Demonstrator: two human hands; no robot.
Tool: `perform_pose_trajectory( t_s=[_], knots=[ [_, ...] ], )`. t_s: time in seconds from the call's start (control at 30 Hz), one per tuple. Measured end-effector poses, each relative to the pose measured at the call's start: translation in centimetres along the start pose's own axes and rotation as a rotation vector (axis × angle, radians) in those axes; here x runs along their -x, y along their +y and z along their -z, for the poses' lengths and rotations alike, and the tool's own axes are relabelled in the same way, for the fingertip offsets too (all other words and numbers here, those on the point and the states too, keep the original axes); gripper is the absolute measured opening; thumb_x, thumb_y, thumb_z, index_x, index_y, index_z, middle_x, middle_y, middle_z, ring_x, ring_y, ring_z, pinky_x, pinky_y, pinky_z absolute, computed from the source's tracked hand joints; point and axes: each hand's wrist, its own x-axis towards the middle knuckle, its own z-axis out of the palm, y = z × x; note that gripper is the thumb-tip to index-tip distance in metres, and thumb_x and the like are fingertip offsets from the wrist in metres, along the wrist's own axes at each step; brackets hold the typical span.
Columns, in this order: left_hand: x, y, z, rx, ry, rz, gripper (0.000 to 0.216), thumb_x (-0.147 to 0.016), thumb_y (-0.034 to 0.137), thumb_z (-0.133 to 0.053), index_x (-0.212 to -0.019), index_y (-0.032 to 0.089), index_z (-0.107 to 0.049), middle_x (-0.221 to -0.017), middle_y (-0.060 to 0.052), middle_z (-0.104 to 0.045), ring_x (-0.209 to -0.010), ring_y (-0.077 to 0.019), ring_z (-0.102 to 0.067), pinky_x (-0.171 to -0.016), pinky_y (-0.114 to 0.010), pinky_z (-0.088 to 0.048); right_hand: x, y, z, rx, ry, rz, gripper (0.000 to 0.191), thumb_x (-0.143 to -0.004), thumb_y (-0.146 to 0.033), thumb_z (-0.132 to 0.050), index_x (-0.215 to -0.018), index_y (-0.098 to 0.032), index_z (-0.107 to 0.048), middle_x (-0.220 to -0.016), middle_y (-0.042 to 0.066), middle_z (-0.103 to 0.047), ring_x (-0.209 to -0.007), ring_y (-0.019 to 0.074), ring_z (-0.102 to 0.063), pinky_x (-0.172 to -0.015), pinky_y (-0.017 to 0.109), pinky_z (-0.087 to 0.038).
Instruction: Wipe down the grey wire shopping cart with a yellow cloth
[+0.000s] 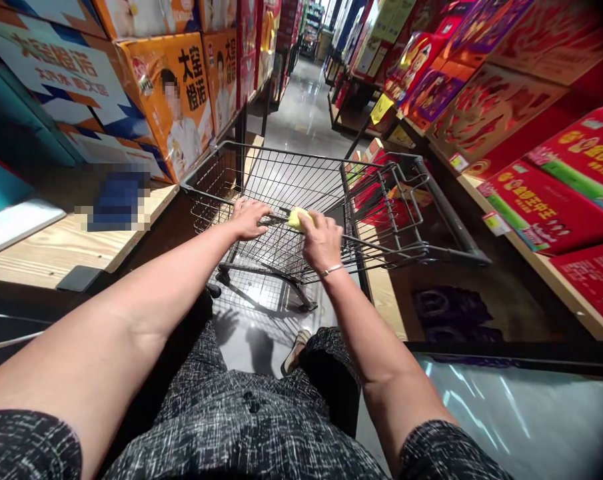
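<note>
A dark grey wire shopping cart (301, 160) stands crosswise in front of me, its handle (454, 213) towards the right. My left hand (250, 218) grips the near top rail of the basket, fingers curled over it. Just to the right, my right hand (322, 241) is closed round a small yellow sponge (300, 218), pressed against the same rail. The sponge is partly hidden by my fingers, so whether it is a sponge or a folded cloth is hard to tell. Through the wires of the basket the floor shows.
Orange drink cartons (168, 100) are stacked on a wooden shelf (146, 210) at the left, near a blurred dark blue item (118, 200). Red gift boxes (546, 207) fill the right shelves. The grey aisle floor (304, 100) runs on beyond the cart.
</note>
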Motion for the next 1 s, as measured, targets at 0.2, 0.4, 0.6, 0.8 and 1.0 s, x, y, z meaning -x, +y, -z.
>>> perform_pose_trajectory(
  t_s=[0.2,0.4,0.6,0.8,1.0],
  knots=[
    [-0.1,1.3,0.5,-0.025,-0.039,0.066,0.050,-0.085,0.042,-0.062,-0.134,0.029,-0.059,-0.152,-0.008,-0.047,-0.149,-0.0355,-0.026,-0.122,-0.063,-0.004,6.4,10.5,4.1,0.201,0.159,-0.225,0.055,-0.077,-0.010,-0.054,-0.128,-0.027,-0.064,-0.129,0.011,-0.061,-0.104,0.0270,-0.044,-0.083,0.042,-0.032],
    [-1.0,6.3,0.8,0.051,-0.058,-0.085,0.066,-0.088,0.043,-0.058,-0.151,0.033,-0.044,-0.164,-0.004,-0.034,-0.154,-0.0328,-0.015,-0.123,-0.058,0.000,8.0,12.9,2.5,0.208,0.452,-0.297,0.054,-0.082,-0.015,-0.051,-0.133,-0.029,-0.061,-0.134,0.012,-0.056,-0.117,0.0311,-0.041,-0.093,0.051,-0.035],
    [-2.4,8.2,0.2,0.182,-0.115,-0.139,0.051,-0.099,0.058,-0.036,-0.136,0.032,-0.060,-0.137,-0.003,-0.063,-0.133,-0.0283,-0.046,-0.114,-0.051,-0.019,9.7,8.4,-8.2,-0.006,0.299,-0.208,0.041,-0.090,-0.016,-0.048,-0.120,-0.033,-0.070,-0.129,0.011,-0.059,-0.122,0.0280,-0.042,-0.101,0.047,-0.035],
    [-2.3,8.0,0.0,0.229,-0.078,-0.130,0.052,-0.101,0.060,-0.031,-0.125,0.031,-0.066,-0.126,-0.002,-0.067,-0.128,-0.0281,-0.047,-0.110,-0.049,-0.019,12.8,2.6,-16.7,-0.090,-0.265,0.060,0.032,-0.096,-0.020,-0.055,-0.119,-0.035,-0.072,-0.132,0.003,-0.064,-0.121,0.0240,-0.044,-0.099,0.040,-0.033],
    [-2.2,7.8,-0.2,0.248,-0.049,-0.143,0.047,-0.101,0.059,-0.034,-0.124,0.032,-0.065,-0.129,0.000,-0.068,-0.130,-0.0264,-0.046,-0.110,-0.049,-0.018,12.8,2.3,-16.9,-0.098,-0.278,0.147,0.031,-0.098,-0.022,-0.054,-0.120,-0.037,-0.070,-0.135,-0.003,-0.064,-0.123,0.0207,-0.043,-0.100,0.036,-0.031]
  ],
)
